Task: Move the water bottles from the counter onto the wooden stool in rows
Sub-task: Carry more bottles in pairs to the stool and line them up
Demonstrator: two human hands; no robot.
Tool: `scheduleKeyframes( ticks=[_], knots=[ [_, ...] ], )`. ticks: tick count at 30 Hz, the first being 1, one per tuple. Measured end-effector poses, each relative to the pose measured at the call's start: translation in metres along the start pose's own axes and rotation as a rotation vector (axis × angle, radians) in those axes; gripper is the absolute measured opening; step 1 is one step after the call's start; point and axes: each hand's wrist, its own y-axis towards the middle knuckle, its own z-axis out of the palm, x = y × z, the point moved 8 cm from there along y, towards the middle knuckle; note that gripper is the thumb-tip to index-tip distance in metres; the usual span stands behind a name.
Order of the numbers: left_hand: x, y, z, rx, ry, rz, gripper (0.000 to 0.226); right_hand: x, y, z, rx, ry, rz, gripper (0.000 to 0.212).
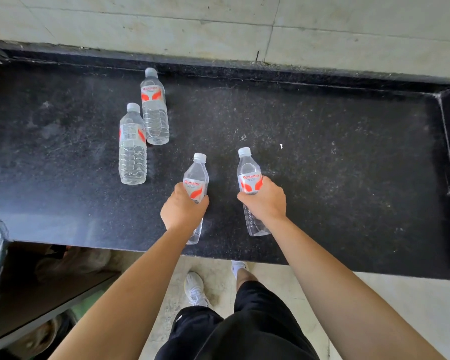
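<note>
Both bare forearms are extending forward and down over the counter point(322, 152), running almost parallel. The left hand point(183, 207) is curling fingers and thumb round the label band of the left bottle point(196, 172), knuckles facing up. The right hand point(265, 201) is gripping the right bottle point(247, 168) in the same way, at the same height. Both bottles are standing roughly upright, white caps showing above the hands and clear bases showing below the wrists; whether the bases are touching the counter cannot be told. Two free bottles are standing beyond and to the left of the left hand: the near bottle point(132, 146) and the far bottle point(155, 110), just beside each other, well apart from either hand. The counter is presenting a black speckled top with a raised rim along the back and right sides. Pale wall tiles point(218, 27) are rising behind it. Below the hands, a light floor point(387, 307), white shoes point(195, 289) and black legwear point(244, 328) are showing; a dark shelf point(37, 294) is sitting under the counter's left end.
</note>
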Motion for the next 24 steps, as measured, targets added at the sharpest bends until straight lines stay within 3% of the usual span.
scheduleKeyframes(
  ticks=[5,9,12,16,18,24],
  knots=[
    [0.016,-0.016,-0.084,-0.25,-0.287,-0.092,0.052,0.061,-0.016,-0.021,0.002,0.076,-0.199,0.041],
    [0.049,-0.05,-0.176,-0.522,-0.481,-0.187,0.061,0.153,-0.041,-0.025,0.01,0.213,-0.421,0.042],
    [0.091,-0.098,-0.243,-0.786,-0.533,-0.265,0.052,0.231,-0.082,-0.014,0.084,0.3,-0.633,0.042],
    [0.152,-0.181,-0.309,-1.109,-0.554,-0.365,0.048,0.314,-0.17,0.012,0.258,0.419,-0.898,0.032],
    [0.182,-0.227,-0.329,-1.232,-0.538,-0.396,0.049,0.339,-0.226,0.03,0.335,0.44,-1.027,0.037],
    [0.288,-0.377,-0.336,-1.471,-0.482,-0.559,0.06,0.352,-0.411,0.094,0.548,0.372,-1.35,0.038]
  ],
)
